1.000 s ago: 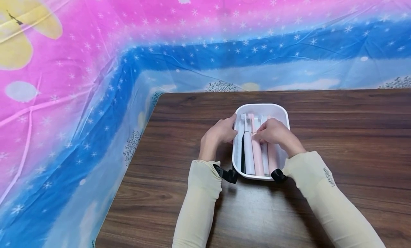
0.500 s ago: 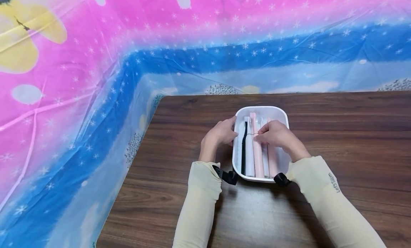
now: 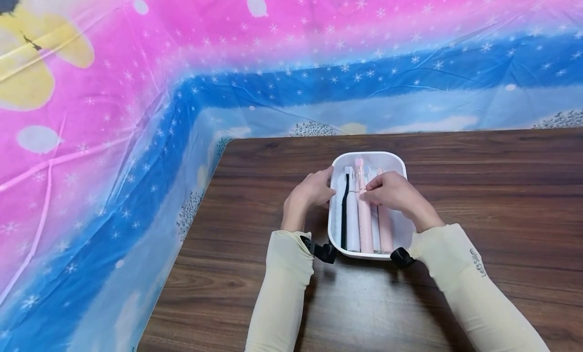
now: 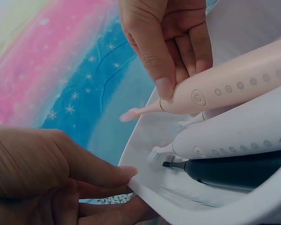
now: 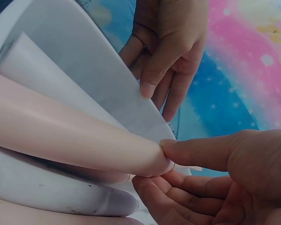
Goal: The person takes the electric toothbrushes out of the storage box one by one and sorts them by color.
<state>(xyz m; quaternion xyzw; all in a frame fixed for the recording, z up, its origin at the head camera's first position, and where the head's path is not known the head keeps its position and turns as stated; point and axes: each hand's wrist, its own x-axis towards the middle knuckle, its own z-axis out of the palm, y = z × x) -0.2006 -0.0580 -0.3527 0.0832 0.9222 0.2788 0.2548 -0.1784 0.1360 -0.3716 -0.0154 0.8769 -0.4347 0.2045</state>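
A white plastic bin stands on the table with several electric toothbrushes in it. My left hand grips its left rim, thumb on top and fingers outside, as the left wrist view shows. My right hand pinches a pink electric toothbrush just below its neck. In the left wrist view this brush lies at an angle, its head above the bin's far end. Beside it on the left are a white electric toothbrush and a black one. Another pink one lies under my right hand.
The wooden table extends on both sides of the bin. A pink and blue patterned cloth hangs behind and to the left. Black camera mounts sit on both wrists, close to the bin's near rim.
The pinched pink toothbrush and the white one beside it have shifted slightly right, uncovering the black toothbrush's neck and head. My left hand stays on the rim.
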